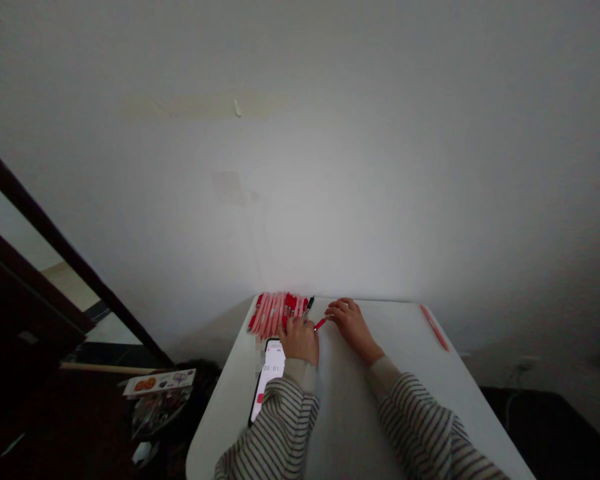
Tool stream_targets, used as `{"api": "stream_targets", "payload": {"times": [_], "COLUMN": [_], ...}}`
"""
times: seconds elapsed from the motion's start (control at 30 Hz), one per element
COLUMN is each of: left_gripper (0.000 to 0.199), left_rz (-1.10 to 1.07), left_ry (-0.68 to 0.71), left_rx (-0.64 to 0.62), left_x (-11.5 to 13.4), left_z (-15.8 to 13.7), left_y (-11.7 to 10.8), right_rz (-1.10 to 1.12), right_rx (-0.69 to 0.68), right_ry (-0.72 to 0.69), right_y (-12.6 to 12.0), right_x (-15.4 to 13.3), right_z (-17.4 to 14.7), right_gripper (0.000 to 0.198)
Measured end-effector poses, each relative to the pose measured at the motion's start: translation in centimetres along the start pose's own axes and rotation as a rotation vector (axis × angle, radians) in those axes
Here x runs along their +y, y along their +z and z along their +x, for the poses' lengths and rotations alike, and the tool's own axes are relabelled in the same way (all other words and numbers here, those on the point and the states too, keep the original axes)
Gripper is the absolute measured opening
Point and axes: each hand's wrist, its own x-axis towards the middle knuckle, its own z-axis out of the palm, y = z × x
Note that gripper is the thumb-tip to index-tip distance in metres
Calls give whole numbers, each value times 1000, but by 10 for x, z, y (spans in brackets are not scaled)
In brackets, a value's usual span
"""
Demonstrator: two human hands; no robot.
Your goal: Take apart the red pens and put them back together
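A slim red pen (321,325) spans the gap between my two hands above the white table. My left hand (300,340) is closed around its left end, beside a row of pens. My right hand (351,327) has its fingers closed at the other end. Many red and pink pens (270,315) lie side by side at the table's back left. Just behind my left hand, a black pen (309,305) lies at the right end of that row. The fingertips of my left hand are partly hidden.
A phone (274,363) with a lit timer screen lies under my left forearm. One pink pen (434,328) rests along the right edge of the white table (350,413). The wall (340,167) rises right behind. Left, on the floor, stands a filled bin (163,410) with a box on top.
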Motion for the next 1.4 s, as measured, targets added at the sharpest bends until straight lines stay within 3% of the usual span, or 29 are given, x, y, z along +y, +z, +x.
{"api": "stream_targets", "payload": {"times": [0.33,0.53,0.7,0.97,1.4], "left_gripper": [14,14,17,21,23], "left_rz": [-161,-260,-271,-208,-274], "left_ry": [138,198,241,286,294], "left_rx": [-54,-44,-58,-16,14], "left_x": [32,43,35,17,15], "left_z": [-8,-20,-30,-36,-38], "left_y": [22,39,46,50,50], "right_rz": [-52,-66,-65,-46,5], "right_rx": [46,83,89,161,209], "right_ry": [125,202,256,148,121], "right_y": [-35,-46,-43,-33,-41], "right_x": [23,24,12,2,-1], "right_z": [-54,-82,-99,-107,-110], "right_gripper": [33,23,22,17,18]}}
